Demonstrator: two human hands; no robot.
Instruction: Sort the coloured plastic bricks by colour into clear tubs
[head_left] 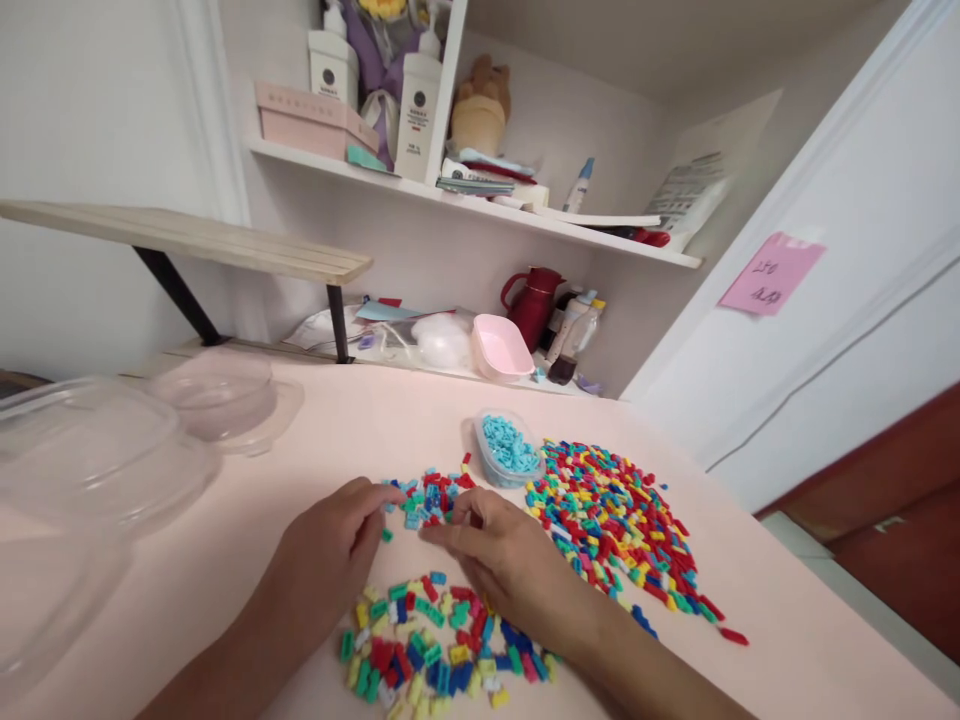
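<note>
Small cluster of bricks is lying just left of the clear tub, a little nearer me. My left grip is touching its edge farther from the tub; my right grip is resting at the edge nearer it. Whether either is clamping a brick, I cannot tell. I'm judging them light, stiff, hard to break, slightly slick; best pinching one across its long sides.

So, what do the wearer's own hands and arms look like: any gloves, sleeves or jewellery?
The left hand and right hand are ungloved. The left forearm and right forearm show no sleeve, watch or bracelet within the frame. I see no rings, though some fingers are partly hidden.
</note>
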